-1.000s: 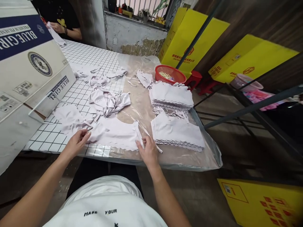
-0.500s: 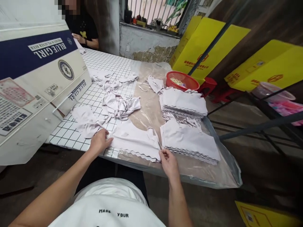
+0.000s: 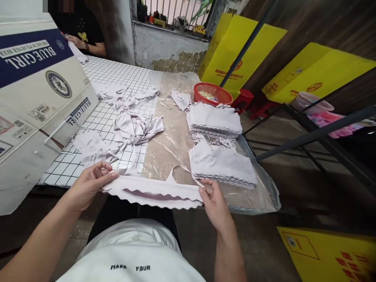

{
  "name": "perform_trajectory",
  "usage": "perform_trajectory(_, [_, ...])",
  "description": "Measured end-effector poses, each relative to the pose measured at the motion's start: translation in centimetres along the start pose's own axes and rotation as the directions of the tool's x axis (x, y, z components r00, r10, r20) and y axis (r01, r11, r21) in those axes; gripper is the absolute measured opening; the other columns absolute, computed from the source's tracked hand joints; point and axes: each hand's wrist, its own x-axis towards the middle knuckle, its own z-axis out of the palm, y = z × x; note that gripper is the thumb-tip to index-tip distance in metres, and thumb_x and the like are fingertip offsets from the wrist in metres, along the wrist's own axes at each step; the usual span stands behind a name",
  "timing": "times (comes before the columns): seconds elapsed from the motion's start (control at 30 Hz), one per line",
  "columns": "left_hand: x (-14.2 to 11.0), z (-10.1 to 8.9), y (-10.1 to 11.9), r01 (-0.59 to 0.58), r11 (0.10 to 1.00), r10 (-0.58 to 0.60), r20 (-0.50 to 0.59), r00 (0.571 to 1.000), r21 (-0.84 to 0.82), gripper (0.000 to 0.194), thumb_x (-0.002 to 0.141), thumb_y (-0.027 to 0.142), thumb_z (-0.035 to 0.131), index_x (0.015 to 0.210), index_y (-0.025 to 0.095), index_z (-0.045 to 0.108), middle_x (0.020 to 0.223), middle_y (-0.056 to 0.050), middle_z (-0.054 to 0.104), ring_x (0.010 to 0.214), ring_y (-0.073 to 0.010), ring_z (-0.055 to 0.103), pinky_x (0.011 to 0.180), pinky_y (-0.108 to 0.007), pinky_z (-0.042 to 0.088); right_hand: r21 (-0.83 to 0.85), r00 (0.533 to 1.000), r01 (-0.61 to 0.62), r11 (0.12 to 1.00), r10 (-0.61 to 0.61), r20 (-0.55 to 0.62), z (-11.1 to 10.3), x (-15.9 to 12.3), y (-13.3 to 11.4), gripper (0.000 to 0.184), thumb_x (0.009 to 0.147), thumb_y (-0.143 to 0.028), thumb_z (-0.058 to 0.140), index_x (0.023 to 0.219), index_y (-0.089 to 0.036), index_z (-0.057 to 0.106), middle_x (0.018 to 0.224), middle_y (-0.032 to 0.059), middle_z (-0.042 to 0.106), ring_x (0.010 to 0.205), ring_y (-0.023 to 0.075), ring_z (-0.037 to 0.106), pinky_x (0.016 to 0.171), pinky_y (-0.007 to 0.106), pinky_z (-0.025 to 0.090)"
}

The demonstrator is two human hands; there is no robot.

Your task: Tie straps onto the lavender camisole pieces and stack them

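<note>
Pale lilac garment of thin fabric with a scalloped hem [image 3: 155,192], held crosswise between two bare hands at the near edge of a table spread with white, black-gridded covering [image 3: 114,70] and clear plastic sheeting [image 3: 164,156]. The left hand [image 3: 95,182] pinches one end between thumb and fingers; the right hand [image 3: 216,203] is closed on the opposite end, beside a narrow matching strap [image 3: 171,176]. The cloth is probably light, soft and limp—apt to fold or sag wherever unsupported—and not fragile. The two hem corners seem the best holds, keeping the wavy edges level; the loose strap could snag or twist. To the right lies a neat stack of similar pale lilac pieces [image 3: 223,160]; beyond the left hand, a crumpled pale lilac heap [image 3: 138,127].
</note>
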Motion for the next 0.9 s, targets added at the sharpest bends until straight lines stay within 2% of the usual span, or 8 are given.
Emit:
perform_trajectory(0.1, [1.8, 0.2, 2.8, 0.028, 0.996, -0.027, -0.013, 1.000, 0.079, 0.048, 0.053, 0.043, 0.087, 0.081, 0.018, 0.056, 0.060, 0.006, 0.053, 0.048, -0.0078, 0.046, 0.042, -0.020, 0.035, 0.117, 0.989, -0.092, 0.989, 0.077, 0.127, 0.2, 3.5, -1.3, 0.033, 0.077, -0.041, 0.063, 0.101, -0.021, 0.054, 0.063, -0.0044, 0.060, 0.052, 0.0147, 0.055, 0.046, 0.025, 0.044])
perform_trajectory(0.2, [4.8, 1.0, 7.4, 0.005, 0.977, 0.008, -0.061, 0.998, 0.214, 0.023, 0.072, 0.027, 0.079, 0.074, 0.015, 0.059, 0.068, 0.001, 0.059, 0.054, -0.0081, 0.052, 0.047, -0.022, 0.041, 0.161, 0.992, -0.102, 0.982, 0.090, 0.085, 0.2, 9.6, -4.6, 0.025, 0.073, -0.031, 0.068, 0.092, -0.021, 0.055, 0.067, -0.0039, 0.059, 0.053, 0.0126, 0.055, 0.044, 0.023, 0.044])
perform_trajectory(0.37, [6.8, 1.9, 16.7, -0.408, 0.880, 0.451, -0.158, 0.879, 0.243, 0.013, 0.085, 0.015, 0.066, 0.091, 0.005, 0.063, 0.071, 0.005, 0.054, 0.069, -0.0066, 0.059, 0.070, -0.026, 0.045, 0.214, 0.921, 0.377, 0.901, -0.342, -0.186, -2.8, 18.1, -13.4, 0.021, 0.078, -0.023, 0.069, 0.095, -0.020, 0.058, 0.073, -0.0054, 0.051, 0.056, 0.0067, 0.050, 0.048, 0.017, 0.041])
perform_trajectory(0.47, [6.5, 1.7, 18.5, -0.508, 0.814, 0.567, -0.196, 0.800, 0.281, 0.023, 0.081, 0.026, 0.071, 0.093, 0.007, 0.064, 0.070, 0.006, 0.051, 0.071, -0.0093, 0.060, 0.074, -0.033, 0.048, 0.187, 0.857, 0.505, 0.843, -0.463, -0.227, -4.4, 18.8, -15.5, 0.020, 0.082, -0.025, 0.066, 0.100, -0.021, 0.059, 0.076, -0.0055, 0.050, 0.060, 0.0056, 0.050, 0.052, 0.017, 0.042])
perform_trajectory(0.57, [6.2, 1.0, 15.5, -0.375, 0.862, 0.450, -0.176, 0.876, 0.341, 0.018, 0.074, 0.030, 0.077, 0.077, 0.020, 0.062, 0.069, 0.003, 0.058, 0.061, -0.0113, 0.057, 0.063, -0.031, 0.049, 0.144, 0.876, 0.463, 0.874, -0.427, -0.225, -3.5, 16.6, -12.4, 0.028, 0.077, -0.028, 0.072, 0.100, -0.021, 0.058, 0.076, -0.0056, 0.051, 0.061, 0.0075, 0.049, 0.052, 0.019, 0.045])
perform_trajectory(0.7, [6.2, 0.4, 6.3, -0.042, 0.873, 0.145, -0.175, 0.974, 0.487, 0.020, 0.073, 0.036, 0.071, 0.078, 0.020, 0.060, 0.064, 0.001, 0.060, 0.054, -0.0146, 0.055, 0.051, -0.028, 0.041, 0.029, 0.968, 0.232, 0.972, -0.228, -0.106, 1.2, 11.1, -3.3, 0.031, 0.071, -0.030, 0.073, 0.096, -0.019, 0.059, 0.076, -0.0038, 0.054, 0.061, 0.0110, 0.051, 0.054, 0.024, 0.049])
perform_trajectory(0.77, [6.0, 0.0, 1.4, 0.002, 0.813, 0.116, -0.166, 0.979, 0.582, 0.019, 0.073, 0.036, 0.066, 0.076, 0.020, 0.057, 0.061, 0.001, 0.059, 0.056, -0.0160, 0.057, 0.053, -0.027, 0.041, -0.120, 0.987, 0.146, 0.982, -0.153, -0.051, 3.4, 8.1, 0.7, 0.021, 0.074, -0.026, 0.068, 0.092, -0.018, 0.060, 0.076, -0.0018, 0.054, 0.060, 0.0129, 0.051, 0.059, 0.029, 0.051])
perform_trajectory(0.9, [4.8, -0.8, -5.2, 0.034, 0.590, 0.131, -0.137, 0.982, 0.807, 0.020, 0.077, 0.040, 0.057, 0.072, 0.021, 0.057, 0.061, -0.001, 0.059, 0.059, -0.0198, 0.058, 0.054, -0.028, 0.040, -0.408, 0.957, 0.276, 0.870, -0.289, 0.031, 5.4, 3.5, 4.0, 0.015, 0.086, -0.021, 0.053, 0.092, -0.019, 0.066, 0.090, 0.0072, 0.056, 0.077, 0.0200, 0.058, 0.075, 0.037, 0.052])
